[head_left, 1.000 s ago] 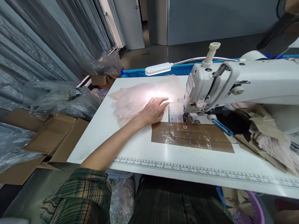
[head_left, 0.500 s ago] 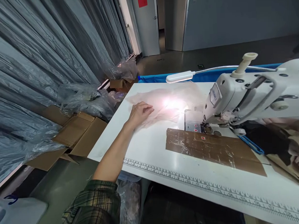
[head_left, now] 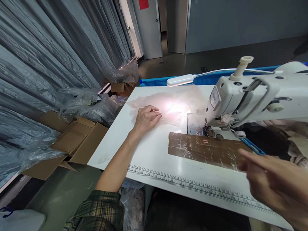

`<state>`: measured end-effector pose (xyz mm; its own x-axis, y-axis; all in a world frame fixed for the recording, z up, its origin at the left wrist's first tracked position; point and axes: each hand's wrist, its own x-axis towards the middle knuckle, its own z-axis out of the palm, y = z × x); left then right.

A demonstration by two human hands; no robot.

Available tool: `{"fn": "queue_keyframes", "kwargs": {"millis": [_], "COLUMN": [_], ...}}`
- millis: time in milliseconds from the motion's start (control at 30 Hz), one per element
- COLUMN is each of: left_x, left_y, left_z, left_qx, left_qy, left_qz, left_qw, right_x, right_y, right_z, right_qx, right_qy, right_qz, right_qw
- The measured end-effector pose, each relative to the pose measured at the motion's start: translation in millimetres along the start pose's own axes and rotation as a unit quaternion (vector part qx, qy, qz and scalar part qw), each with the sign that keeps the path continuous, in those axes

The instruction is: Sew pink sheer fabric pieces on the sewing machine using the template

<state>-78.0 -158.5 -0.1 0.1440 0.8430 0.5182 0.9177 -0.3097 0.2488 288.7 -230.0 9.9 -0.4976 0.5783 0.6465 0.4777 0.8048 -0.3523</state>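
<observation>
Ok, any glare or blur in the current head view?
In the head view, glare washes out part of the pale fabric below the lamp; also in the head view, the right hand is blurred, while the left hand looks clearer.

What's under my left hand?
Pale fabric and the white table show around your left hand; what lies directly beneath its palm is covered and can't be seen.

Ruler strip: apparently 10, 11, 12; machine label blurred.
</observation>
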Motion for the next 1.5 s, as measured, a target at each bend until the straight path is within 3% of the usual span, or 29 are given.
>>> {"fn": "queue_keyframes", "kwargs": {"millis": [100,233,333,433,500,533,667,767,900,1100,1233,1300,1400,1500], "left_x": [-5,-26,-44,-50,-47,-43,-28,-23,-21,-23,-7,12,48,72], "left_y": [26,74,106,118,115,111,90,76,64,62,57,44,10,-19], "left_z": [8.9,32.2,41.3,37.1,32.3,30.7,32.5,40.5,52.4,59.8,41.0,23.6,1.9,-3.9], "left_qx": [0.009,-0.064,-0.17,-0.283,-0.345,-0.364,-0.321,-0.22,-0.117,-0.064,-0.004,0.062,0.159,0.146], "left_qy": [-0.008,-0.108,-0.172,-0.226,-0.227,-0.21,-0.08,-0.05,-0.082,-0.084,0.01,0.053,0.046,0.003], "left_qz": [0.054,0.174,0.274,0.344,0.335,0.31,0.127,0.042,0.03,0.099,0.126,0.094,0.03,-0.003], "left_qw": [0.998,0.977,0.931,0.867,0.847,0.853,0.935,0.973,0.989,0.989,0.992,0.992,0.986,0.989], "right_x": [7,-1,-9,-13,-13,-13,-8,-7,-11,-13,-13,-13,-12,-11], "right_y": [16,43,54,55,52,49,34,24,23,27,27,26,26,26], "right_z": [20,39,46,51,54,55,57,58,58,58,62,65,67,65], "right_qx": [-0.054,-0.024,-0.003,0.01,0.013,0.016,0.044,0.093,0.146,0.12,0.092,0.057,0.008,0.021], "right_qy": [0.071,0.038,0.017,-0.023,-0.039,-0.045,-0.078,-0.154,-0.241,-0.258,-0.245,-0.222,-0.186,-0.177], "right_qz": [-0.024,-0.022,0.002,0.035,0.04,0.035,-0.018,-0.075,-0.1,-0.091,-0.08,-0.069,-0.034,-0.012], "right_qw": [0.996,0.999,1.0,0.999,0.998,0.998,0.996,0.981,0.954,0.954,0.962,0.971,0.982,0.984]}}
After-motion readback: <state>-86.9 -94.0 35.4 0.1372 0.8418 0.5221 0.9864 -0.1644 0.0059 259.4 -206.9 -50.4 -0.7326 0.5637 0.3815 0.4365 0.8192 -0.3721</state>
